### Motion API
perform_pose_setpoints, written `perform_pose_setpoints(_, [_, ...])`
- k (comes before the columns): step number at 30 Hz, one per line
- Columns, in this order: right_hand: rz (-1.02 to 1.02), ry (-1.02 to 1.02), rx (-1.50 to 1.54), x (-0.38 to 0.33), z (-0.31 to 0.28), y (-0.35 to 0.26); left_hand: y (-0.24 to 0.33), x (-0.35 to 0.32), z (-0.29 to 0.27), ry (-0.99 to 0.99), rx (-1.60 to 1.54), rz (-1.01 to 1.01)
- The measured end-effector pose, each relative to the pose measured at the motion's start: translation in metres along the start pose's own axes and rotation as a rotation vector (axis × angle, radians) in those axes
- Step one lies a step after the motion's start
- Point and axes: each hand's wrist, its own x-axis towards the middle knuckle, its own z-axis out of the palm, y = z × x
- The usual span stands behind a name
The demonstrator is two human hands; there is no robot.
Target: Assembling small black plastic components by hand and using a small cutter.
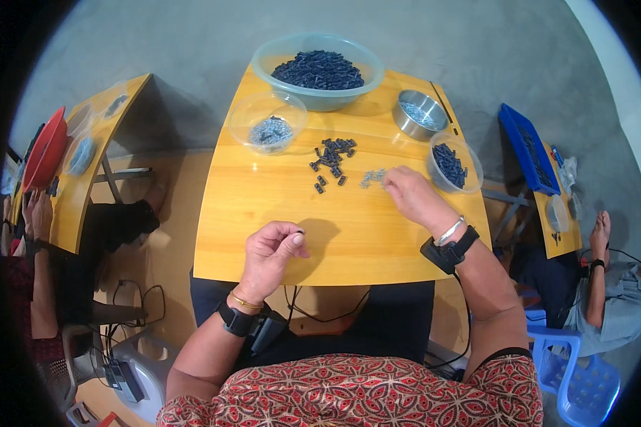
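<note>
A: The left hand (269,257) pinches a small black piece (300,232) between thumb and forefinger, poised above the near edge of the counter (256,206), left of its middle.

B: And the right hand (413,195)?

A: Nearer the right edge, its fingertips are drawn narrow at a scatter of small silvery parts (372,178). Whether they grip one cannot be told; the knuckles hide it.

B: What lies beside the scatter?

A: A loose heap of dark pieces (332,155), just to its left, spread about the middle of the counter, a few lying apart toward the near edge.

B: And the containers?

A: Along the right edge, a clear tub (475,173) holds more dark pieces. Behind it, toward the far right corner, a metal tin (407,124) holds silvery parts. By the left edge, toward the far left corner, a clear bowl (253,110) carries another silvery load, while a wide pale-blue basin (320,97), heaped with dark pieces, sits at the far edge.

B: Beyond the counter?

A: Two people sit at tables on either side, a red basin (44,149) at left, a blue tray (523,153) at right.
</note>
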Motion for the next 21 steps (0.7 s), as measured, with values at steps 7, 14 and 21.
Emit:
perform_pose_setpoints(7, [-0.053, -0.022, 0.089, 0.02, 0.017, -0.016, 0.004, -0.001, 0.001, -0.013, 0.015, 0.013])
perform_pose_setpoints(14, [0.07, -0.078, -0.009, 0.02, 0.019, -0.005, 0.006, 0.0, 0.001, -0.021, 0.023, -0.017])
perform_pose_setpoints(21, [0.036, -0.022, 0.014, 0.023, 0.01, -0.002, 0.007, 0.0, 0.001, -0.034, 0.021, -0.014])
